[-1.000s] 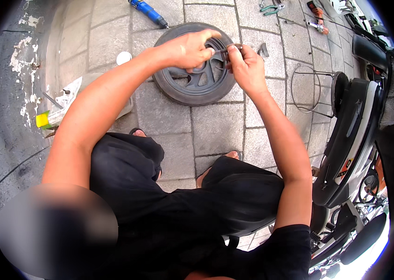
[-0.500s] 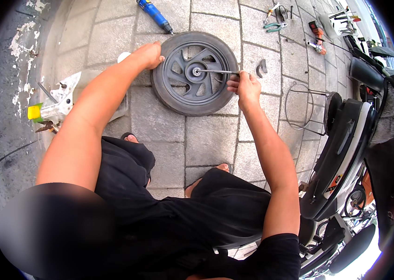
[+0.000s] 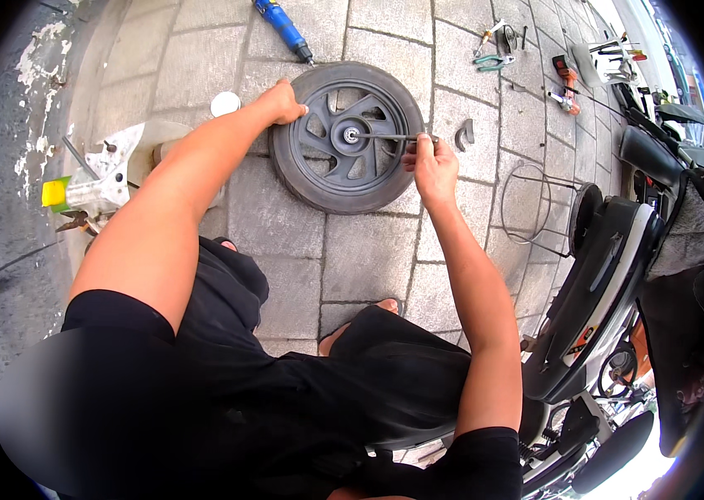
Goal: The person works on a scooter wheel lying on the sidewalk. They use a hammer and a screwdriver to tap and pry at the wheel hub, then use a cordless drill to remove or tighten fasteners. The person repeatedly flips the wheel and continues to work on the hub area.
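Observation:
A grey spoked wheel with a black tyre point(image 3: 310, 185) lies flat on the paving in front of me. My left hand point(image 3: 286, 102) is closed on the tyre's upper left edge, with the thumb on top. Between the fingers of my right hand point(image 3: 433, 171), at the wheel's right side, is a slim dark metal rod point(image 3: 389, 137). It runs level across the spokes, and its far tip meets the bearing point(image 3: 351, 134) in the middle of the hub. The rod's near end is partly hidden in my fingers.
A blue power tool point(image 3: 284, 31) lies beyond the wheel. A round white lid point(image 3: 224, 104) and a metal part with a yellow end point(image 3: 85, 193) are at left. Green-handled pliers point(image 3: 494, 62), an orange drill point(image 3: 566, 83) and a curved dark piece point(image 3: 464, 134) lie right, near parked scooters point(image 3: 594, 300).
The whole view has shifted slightly. My left forearm sits lower, and the white lid shows fully beside it. The rod's tip stays at the hub, while my right hand's fingers have curled more.

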### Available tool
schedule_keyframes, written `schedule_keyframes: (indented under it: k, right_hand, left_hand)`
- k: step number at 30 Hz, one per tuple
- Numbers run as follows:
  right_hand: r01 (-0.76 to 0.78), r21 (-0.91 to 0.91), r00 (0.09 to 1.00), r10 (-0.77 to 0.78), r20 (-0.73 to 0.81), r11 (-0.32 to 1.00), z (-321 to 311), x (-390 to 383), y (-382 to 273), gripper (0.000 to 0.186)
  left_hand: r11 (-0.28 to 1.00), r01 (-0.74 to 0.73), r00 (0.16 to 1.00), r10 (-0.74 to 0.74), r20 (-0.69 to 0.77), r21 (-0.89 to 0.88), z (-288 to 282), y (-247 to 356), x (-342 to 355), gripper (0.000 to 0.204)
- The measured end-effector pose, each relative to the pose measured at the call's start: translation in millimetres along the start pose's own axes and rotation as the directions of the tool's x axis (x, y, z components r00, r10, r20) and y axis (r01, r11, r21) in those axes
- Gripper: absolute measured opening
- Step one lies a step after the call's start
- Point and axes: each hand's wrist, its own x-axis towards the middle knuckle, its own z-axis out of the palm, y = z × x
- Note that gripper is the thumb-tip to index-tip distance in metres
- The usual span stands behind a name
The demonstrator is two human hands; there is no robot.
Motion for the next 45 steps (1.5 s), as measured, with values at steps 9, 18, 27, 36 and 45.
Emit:
schedule_keyframes:
  k: [9,18,27,36,45]
  right_hand:
    - [0.328,-0.405,0.944,-0.277,0.180,0.854,9,-21,-33,0.030]
    - [0.307,-0.494,0.951,-0.250,0.179,0.814,15,-24,-31,0.032]
    - [0.315,-0.573,0.930,-0.365,0.030,0.757,13,-16,-24,0.036]
    - [0.241,-0.619,0.962,-0.269,0.049,0.748,14,-16,-32,0.042]
    - [0.242,-0.629,0.965,-0.250,0.077,0.739,15,-11,-37,0.044]
  left_hand:
    - [0.943,0.118,0.983,-0.067,0.172,-0.310,-40,21,-30,0.060]
    - [0.937,0.026,0.981,0.044,0.191,-0.349,-51,29,-32,0.058]
    - [0.938,0.000,0.975,0.078,0.209,-0.348,-56,34,-43,0.056]
    - [0.943,-0.035,0.982,0.093,0.163,-0.331,-59,37,-49,0.056]
    - [0.948,-0.019,0.985,0.073,0.159,-0.317,-60,45,-52,0.053]
